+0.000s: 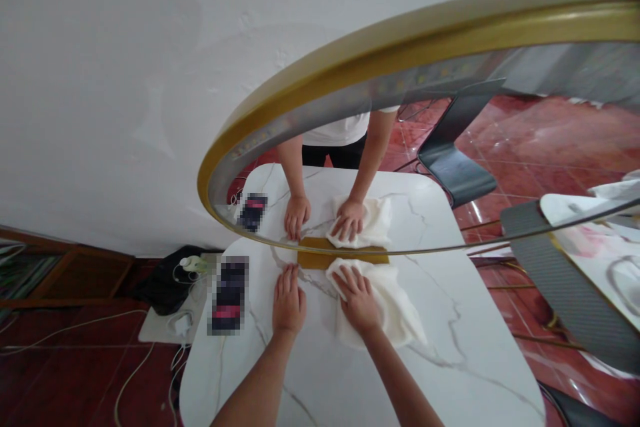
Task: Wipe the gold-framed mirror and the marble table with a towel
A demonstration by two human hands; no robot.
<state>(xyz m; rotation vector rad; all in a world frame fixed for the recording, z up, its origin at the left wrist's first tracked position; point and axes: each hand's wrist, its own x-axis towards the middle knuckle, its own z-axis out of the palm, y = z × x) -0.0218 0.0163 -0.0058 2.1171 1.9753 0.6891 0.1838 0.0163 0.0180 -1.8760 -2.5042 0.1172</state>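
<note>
My left hand lies flat on the white, grey-veined tabletop, its fingers stretched forward and nothing in it. To its right, my right hand presses down on a crumpled white cloth, fingers spread over the cloth's left part. Just beyond both hands is the gold base of a large oval mirror with a gold rim. Both hands and the cloth appear again as reflections in the glass.
A phone-like dark object, pixelated, lies at the table's left edge. Beyond that edge are white cables, a black bag and a charger. A grey ribbed chair-like surface stands to the right. Behind the mirror rises a white wall.
</note>
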